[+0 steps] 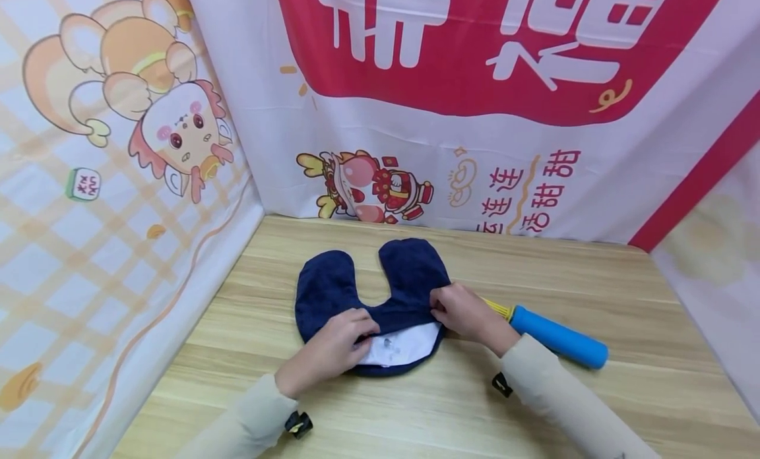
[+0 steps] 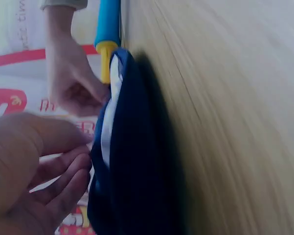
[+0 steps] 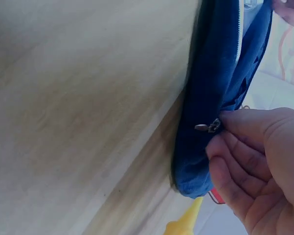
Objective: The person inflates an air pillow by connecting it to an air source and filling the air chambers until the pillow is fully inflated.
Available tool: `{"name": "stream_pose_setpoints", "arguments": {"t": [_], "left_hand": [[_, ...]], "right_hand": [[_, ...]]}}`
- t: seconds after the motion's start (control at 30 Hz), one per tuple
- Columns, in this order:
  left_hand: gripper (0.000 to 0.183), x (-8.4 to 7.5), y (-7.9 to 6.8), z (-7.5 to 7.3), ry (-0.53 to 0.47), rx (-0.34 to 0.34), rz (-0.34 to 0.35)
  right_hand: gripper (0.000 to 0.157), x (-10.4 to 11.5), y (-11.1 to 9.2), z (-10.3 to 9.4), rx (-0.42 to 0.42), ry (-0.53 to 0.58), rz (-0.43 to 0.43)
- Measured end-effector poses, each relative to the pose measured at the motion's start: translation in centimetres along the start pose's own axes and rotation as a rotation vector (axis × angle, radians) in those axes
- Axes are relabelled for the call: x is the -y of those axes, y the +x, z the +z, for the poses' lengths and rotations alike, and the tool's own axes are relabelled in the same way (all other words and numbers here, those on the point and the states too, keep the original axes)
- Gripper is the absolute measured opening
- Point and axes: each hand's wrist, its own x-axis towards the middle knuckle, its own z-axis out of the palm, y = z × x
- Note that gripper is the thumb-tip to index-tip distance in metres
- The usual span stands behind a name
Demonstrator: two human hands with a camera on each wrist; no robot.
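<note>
A navy U-shaped neck pillow [image 1: 326, 284] lies flat on the table, its two arms toward the back wall. Its zipped edge gapes at the front, baring a white inner liner [image 1: 415, 345] with a small clear valve [image 1: 388, 343]. My left hand [image 1: 341, 340] pinches the upper lip of the opening on the left. At the right end of the gap, my right hand [image 1: 466, 312] grips the cover's edge between thumb and fingers. A metal zipper pull [image 3: 208, 127] hangs right at the right fingertips in the right wrist view.
A hand pump with a blue barrel [image 1: 561, 337] and yellow end [image 1: 499, 307] lies right of the pillow, partly behind the right hand. Printed cloth walls [image 1: 451, 136] bound the wood-grain table [image 1: 380, 419] at the back and sides.
</note>
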Motion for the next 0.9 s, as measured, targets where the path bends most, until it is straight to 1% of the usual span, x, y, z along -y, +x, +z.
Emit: {"name": "stream_pose_setpoints", "arguments": {"t": [0.03, 0.1, 0.2, 0.3, 0.4, 0.57, 0.77, 0.9], "left_hand": [[0.016, -0.2, 0.3, 0.2, -0.018, 0.028, 0.001], [0.02, -0.4, 0.8, 0.4, -0.052, 0.073, -0.017], [0.025, -0.3, 1.2, 0.8, -0.056, 0.104, -0.056], [0.029, 0.1, 1.4, 1.0, -0.058, 0.124, -0.094], [0.034, 0.4, 1.5, 1.0, -0.075, 0.152, -0.116], [0.04, 0.6, 1.6, 1.2, -0.091, 0.191, -0.133], [0.039, 0.8, 1.6, 1.6, -0.085, 0.198, -0.13], [0.037, 0.9, 1.6, 1.9, -0.073, 0.191, -0.111]], "right_hand": [[0.008, 0.1, 0.0, -0.1, -0.005, -0.004, -0.001], [0.012, 0.4, 0.1, -0.3, -0.011, -0.012, 0.008], [0.016, 1.5, 0.0, -1.0, -0.027, -0.017, -0.016], [0.018, 3.2, 0.0, -1.6, -0.032, -0.004, -0.072], [0.017, 5.0, 0.0, -1.5, -0.006, 0.027, -0.13], [0.013, 7.0, 0.1, 0.1, 0.04, 0.049, -0.18], [0.013, 7.4, 0.3, 2.6, 0.067, 0.056, -0.173], [0.014, 7.6, 0.5, 3.6, 0.052, 0.049, -0.169]]}}
